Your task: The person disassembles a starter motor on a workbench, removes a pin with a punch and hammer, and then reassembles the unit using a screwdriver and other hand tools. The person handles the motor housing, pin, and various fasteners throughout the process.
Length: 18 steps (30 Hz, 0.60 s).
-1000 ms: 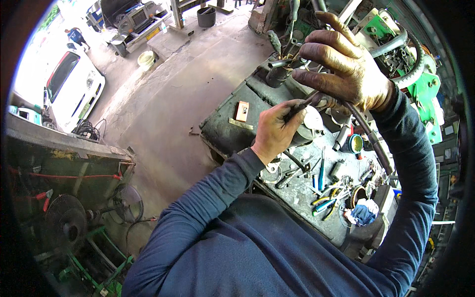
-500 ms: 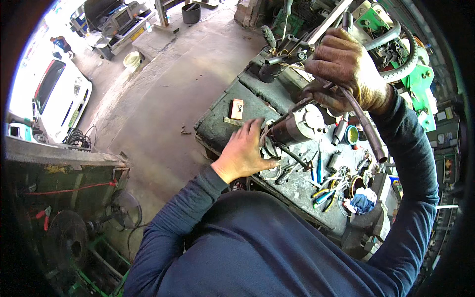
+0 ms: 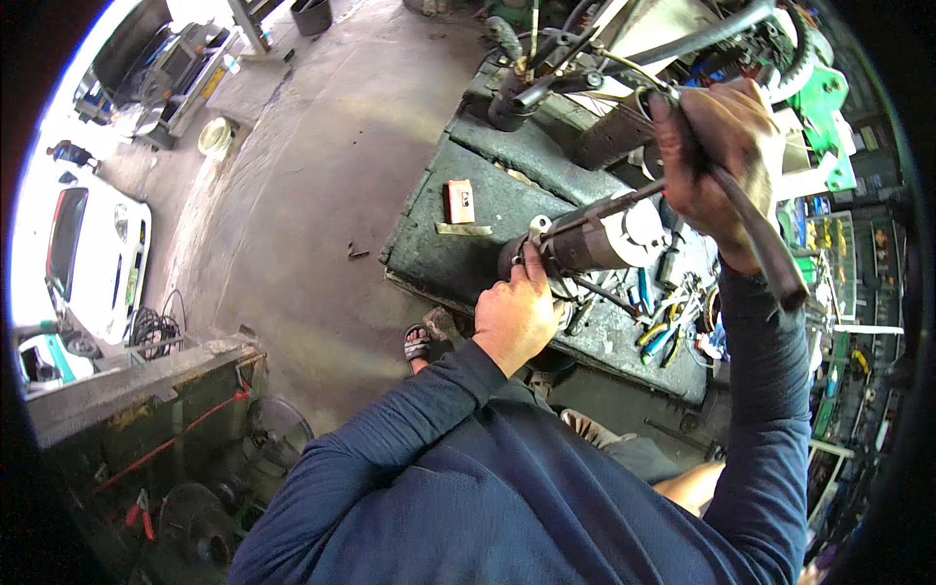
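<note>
A dark cylindrical starter motor (image 3: 582, 242) with a pale silvery end lies on the workbench. My left hand (image 3: 517, 317) is closed against its near end, index finger stretched along the metal and the other fingers curled. My right hand (image 3: 726, 161) is closed round a long metal bar (image 3: 770, 253), thick and tube-like, whose lower end sticks out below the fist. A thinner rod (image 3: 614, 203) runs along the top of the motor to my right hand; how it joins the bar is hidden.
On the bench (image 3: 429, 219) are a small orange-and-white box (image 3: 460, 202), a flat strip (image 3: 463, 230), and scattered pliers and hand tools (image 3: 663, 336). A dark tool holder (image 3: 510, 105) and a green machine (image 3: 824, 107) stand beyond. A white car (image 3: 97, 249) is far left.
My left hand has gone from spread fingers to a pointed index finger on the motor's end. My right hand has moved right with the bar. The view has shifted.
</note>
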Available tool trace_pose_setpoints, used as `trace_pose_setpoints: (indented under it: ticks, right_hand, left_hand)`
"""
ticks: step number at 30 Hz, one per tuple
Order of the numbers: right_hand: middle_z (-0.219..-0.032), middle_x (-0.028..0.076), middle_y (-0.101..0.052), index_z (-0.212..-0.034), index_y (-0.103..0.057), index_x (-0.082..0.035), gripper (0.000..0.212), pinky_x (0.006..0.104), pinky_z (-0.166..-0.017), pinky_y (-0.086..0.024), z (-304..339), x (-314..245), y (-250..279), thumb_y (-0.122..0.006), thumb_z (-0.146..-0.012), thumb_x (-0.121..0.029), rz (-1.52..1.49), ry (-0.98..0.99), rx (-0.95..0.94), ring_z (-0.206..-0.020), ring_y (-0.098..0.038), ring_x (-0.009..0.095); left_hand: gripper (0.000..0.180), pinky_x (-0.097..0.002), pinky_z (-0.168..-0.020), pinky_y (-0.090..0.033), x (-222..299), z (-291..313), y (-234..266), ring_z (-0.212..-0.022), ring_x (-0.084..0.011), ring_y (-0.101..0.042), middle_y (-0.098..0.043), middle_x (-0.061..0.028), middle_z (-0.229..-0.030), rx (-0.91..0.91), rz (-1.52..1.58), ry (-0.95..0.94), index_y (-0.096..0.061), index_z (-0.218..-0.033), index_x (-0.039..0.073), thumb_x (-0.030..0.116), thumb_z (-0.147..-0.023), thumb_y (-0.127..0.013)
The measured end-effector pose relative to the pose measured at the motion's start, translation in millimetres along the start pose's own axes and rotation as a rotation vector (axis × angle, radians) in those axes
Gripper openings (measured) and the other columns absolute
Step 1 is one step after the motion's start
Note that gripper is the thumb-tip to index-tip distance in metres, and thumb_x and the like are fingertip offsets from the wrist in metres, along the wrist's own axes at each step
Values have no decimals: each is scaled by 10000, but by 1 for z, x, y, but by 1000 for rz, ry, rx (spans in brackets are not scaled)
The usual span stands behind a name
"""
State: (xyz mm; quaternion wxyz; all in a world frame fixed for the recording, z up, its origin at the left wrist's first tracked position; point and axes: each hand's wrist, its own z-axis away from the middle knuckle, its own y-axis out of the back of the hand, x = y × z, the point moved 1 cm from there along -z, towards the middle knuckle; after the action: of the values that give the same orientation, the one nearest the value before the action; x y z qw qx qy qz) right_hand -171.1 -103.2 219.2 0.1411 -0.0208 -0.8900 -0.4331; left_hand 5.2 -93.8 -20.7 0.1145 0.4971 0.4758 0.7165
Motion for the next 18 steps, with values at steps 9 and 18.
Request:
trace_pose_setpoints:
  ticks: [9,18]
  right_hand:
    - [-590,79,-563,-738,-644,-113,226,421,-635,-453,10,-15,1,-709,-930,-212,108,-231,-30,-551,-574,319]
    - [-616,104,-614,-726,-621,-124,260,465,-714,-499,14,7,66,-735,-875,-304,192,-67,49,-627,-657,354]
  left_hand:
    - [1038,-512,-732,-627,6,8,11,-871,-428,-767,-717,-269,-1131,-127,-14,73,-299,-1554,-122,550,-902,-745]
    - [946,-519,-797,-621,-12,-19,15,-907,-435,-763,-749,-275,-949,-111,-63,-61,-430,-1456,-95,522,-838,-794]
